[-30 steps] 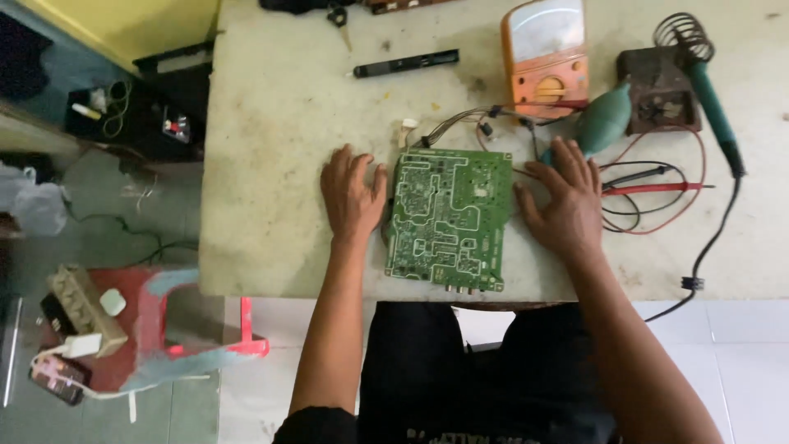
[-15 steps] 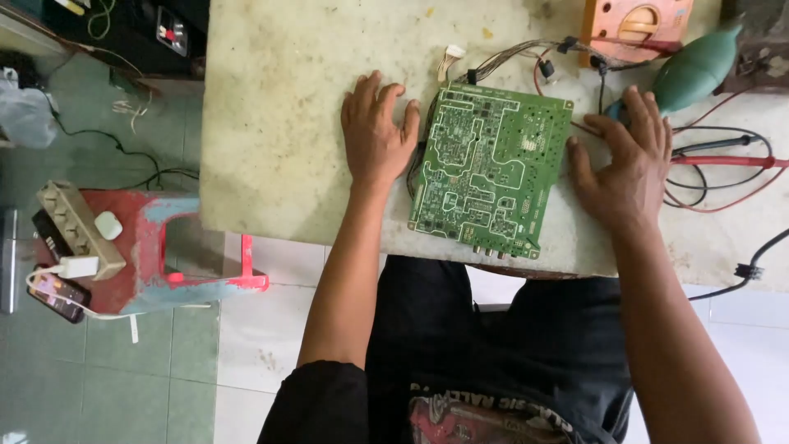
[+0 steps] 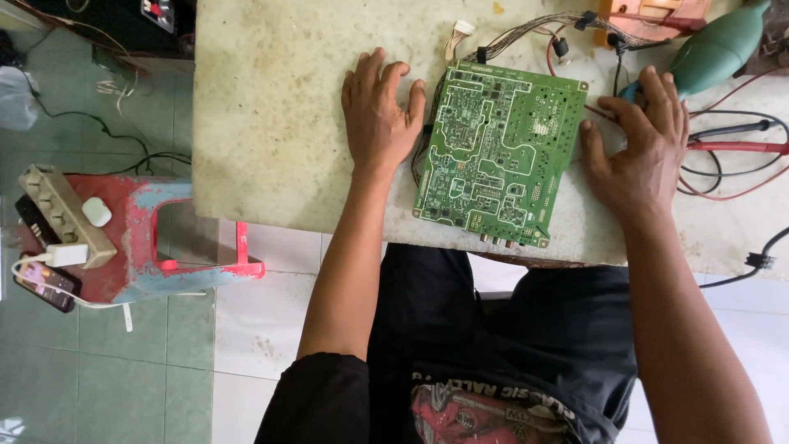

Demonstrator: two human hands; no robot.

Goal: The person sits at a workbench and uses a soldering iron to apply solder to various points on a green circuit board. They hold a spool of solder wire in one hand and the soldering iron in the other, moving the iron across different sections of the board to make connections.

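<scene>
Hands flank circuit board.

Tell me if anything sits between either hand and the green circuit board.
Nothing visible does. The left hand lies flat on the table at the board's left edge; the right hand rests at its right edge, over loose wires.
</scene>
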